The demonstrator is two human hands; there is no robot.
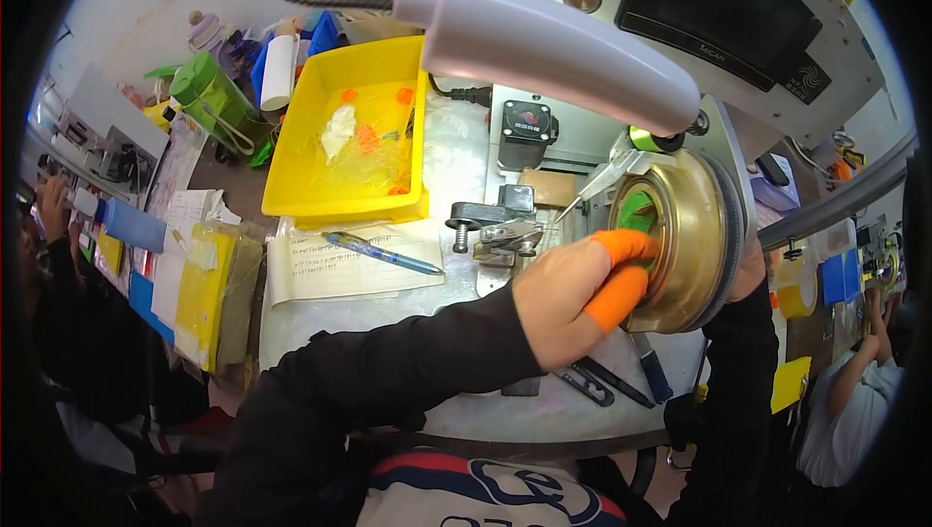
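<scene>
My left hand (568,294) wears orange finger cots. Its fingers curl in against the open face of a brass-coloured drum (689,226), and their tips are partly hidden inside its rim. Something green (636,212) shows within that opening. On the far right side of the drum, by its dark outer ring (726,236), is my right hand (748,273); the drum covers its fingers. A slim white tool with a pointed tip (607,176) slants down just left of the drum, toward a small metal clamp fixture (507,236).
A white lamp head (563,51) hangs overhead. At left stand a yellow bin (345,192) with scraps, and a notebook (291,270) with a pen (383,253). A black motor block (526,134) sits behind the fixture. Hand tools (621,381) lie near the front edge.
</scene>
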